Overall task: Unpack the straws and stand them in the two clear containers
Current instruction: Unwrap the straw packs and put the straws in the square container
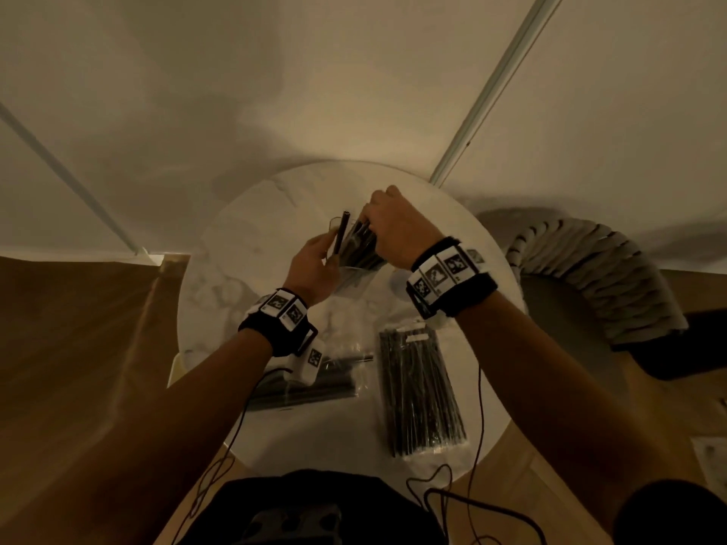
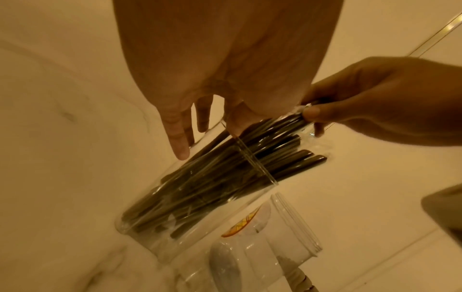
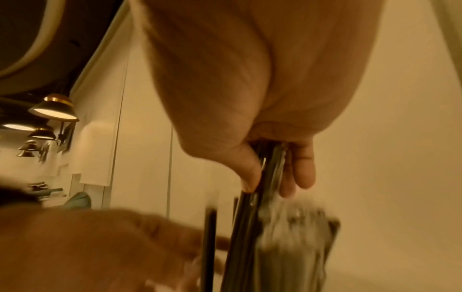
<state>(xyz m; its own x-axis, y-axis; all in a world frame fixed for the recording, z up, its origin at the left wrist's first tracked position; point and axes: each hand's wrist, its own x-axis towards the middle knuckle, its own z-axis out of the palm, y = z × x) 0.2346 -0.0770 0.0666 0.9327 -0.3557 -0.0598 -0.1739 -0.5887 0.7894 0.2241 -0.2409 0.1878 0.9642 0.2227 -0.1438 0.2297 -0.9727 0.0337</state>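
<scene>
A clear container (image 1: 356, 271) (image 2: 160, 243) stands at the far middle of the round table, tilted in the left wrist view and filled with black straws (image 1: 360, 245) (image 2: 212, 177). My right hand (image 1: 369, 218) (image 2: 310, 116) (image 3: 270, 183) pinches the top of a bundle of straws (image 3: 242, 237), with clear wrapper clinging to it, above the container's mouth. My left hand (image 1: 332, 245) (image 2: 200, 134) rests at the container's rim with straight fingers, thumb on the near edge. One straw (image 1: 341, 232) sticks up beside those fingers. A second clear container (image 2: 295, 223) stands just beside the first.
A sealed pack of black straws (image 1: 423, 391) lies near the table's front right. Another pack (image 1: 314, 383) lies under my left forearm. A ribbed chair (image 1: 590, 277) stands to the right of the table (image 1: 251, 238). Thin cables (image 1: 478, 446) hang over the front edge.
</scene>
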